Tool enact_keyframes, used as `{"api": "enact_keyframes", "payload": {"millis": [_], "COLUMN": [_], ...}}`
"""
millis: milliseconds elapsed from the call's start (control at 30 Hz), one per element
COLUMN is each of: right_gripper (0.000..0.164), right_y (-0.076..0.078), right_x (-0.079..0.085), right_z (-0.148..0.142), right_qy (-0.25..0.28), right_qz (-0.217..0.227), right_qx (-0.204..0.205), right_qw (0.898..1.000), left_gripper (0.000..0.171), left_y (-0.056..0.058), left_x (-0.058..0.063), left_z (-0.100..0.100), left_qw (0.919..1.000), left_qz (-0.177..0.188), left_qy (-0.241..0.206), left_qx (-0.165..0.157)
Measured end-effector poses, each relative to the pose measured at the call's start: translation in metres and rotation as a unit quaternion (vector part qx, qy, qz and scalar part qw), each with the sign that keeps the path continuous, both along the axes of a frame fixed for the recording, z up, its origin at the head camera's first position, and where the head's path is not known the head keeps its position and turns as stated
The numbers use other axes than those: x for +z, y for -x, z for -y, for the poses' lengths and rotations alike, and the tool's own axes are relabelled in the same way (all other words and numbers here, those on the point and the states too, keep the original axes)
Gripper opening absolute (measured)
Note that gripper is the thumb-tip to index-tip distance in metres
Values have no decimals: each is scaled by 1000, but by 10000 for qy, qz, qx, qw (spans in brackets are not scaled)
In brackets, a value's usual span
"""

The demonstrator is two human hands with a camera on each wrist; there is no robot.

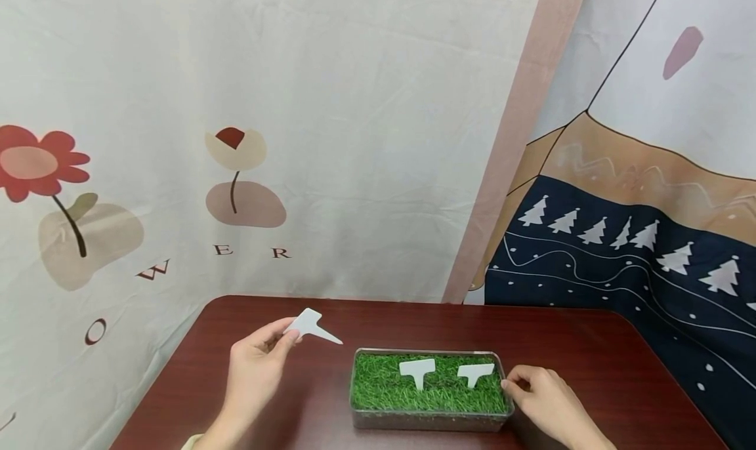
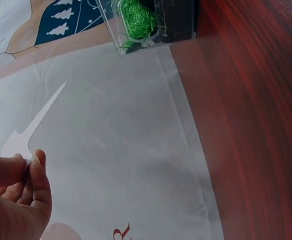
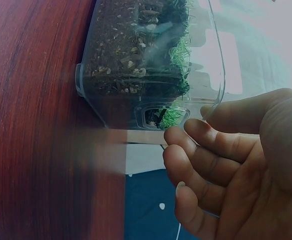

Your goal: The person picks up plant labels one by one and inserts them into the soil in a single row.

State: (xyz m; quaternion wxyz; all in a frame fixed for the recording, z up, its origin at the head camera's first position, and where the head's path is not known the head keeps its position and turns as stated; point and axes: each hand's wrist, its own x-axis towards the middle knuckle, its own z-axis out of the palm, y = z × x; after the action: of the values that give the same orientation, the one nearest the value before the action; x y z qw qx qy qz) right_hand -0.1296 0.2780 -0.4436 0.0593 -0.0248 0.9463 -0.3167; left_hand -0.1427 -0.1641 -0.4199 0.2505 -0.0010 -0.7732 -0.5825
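My left hand [image 1: 260, 358] pinches a white T-shaped plant label [image 1: 307, 321] by its wide head, between thumb and fingers. The label's pointed stem slants right and downward, in the air left of a clear plastic box [image 1: 431, 422]. In the left wrist view the label [image 2: 40, 117] shows its long tapering spike. Green grass [image 1: 378, 378] fills the box, over soil with pale bits [image 3: 120, 60]. Two more white labels, one near the middle [image 1: 417, 369] and one at the right [image 1: 475, 372], stand upright in the grass. My right hand [image 1: 546, 397] grips the box's right-end rim with thumb and forefinger.
The box stands on a dark red-brown wooden table [image 1: 266, 312] with rounded far corners. Behind it hangs a pale cloth [image 1: 366, 142] printed with flowers and letters. A dark blue cloth with white trees [image 1: 590, 266] hangs at the right.
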Motion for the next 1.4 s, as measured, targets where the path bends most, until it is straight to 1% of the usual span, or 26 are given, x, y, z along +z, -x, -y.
{"api": "enact_keyframes", "payload": {"millis": [267, 533, 833, 967, 1200, 1400], "right_gripper": [12, 12, 12, 13, 12, 13], "right_y": [2, 2, 2, 2, 2, 2], "right_x": [0, -1, -1, -1, -1, 0], "right_z": [0, -1, -1, -1, -2, -2], "right_qy": [0, 32, 47, 54, 49, 58], "right_qz": [14, 88, 68, 67, 22, 38], "right_qx": [76, -19, -43, 4, 44, 37], "right_qw": [10000, 10000, 10000, 10000, 10000, 10000], "left_gripper": [20, 20, 19, 19, 21, 24], "left_y": [-1, 0, 1, 1, 2, 0], "left_x": [-1, -3, -7, -10, -17, -24], "left_z": [-8, -19, -29, -33, -39, -44], "left_qw": [9998, 9982, 9972, 9971, 9958, 9949], "left_qz": [-81, -266, -204, -187, -324, -342], "left_qy": [-88, -291, -386, -333, -178, -32], "left_qx": [-189, -455, -600, -663, -837, -950]}}
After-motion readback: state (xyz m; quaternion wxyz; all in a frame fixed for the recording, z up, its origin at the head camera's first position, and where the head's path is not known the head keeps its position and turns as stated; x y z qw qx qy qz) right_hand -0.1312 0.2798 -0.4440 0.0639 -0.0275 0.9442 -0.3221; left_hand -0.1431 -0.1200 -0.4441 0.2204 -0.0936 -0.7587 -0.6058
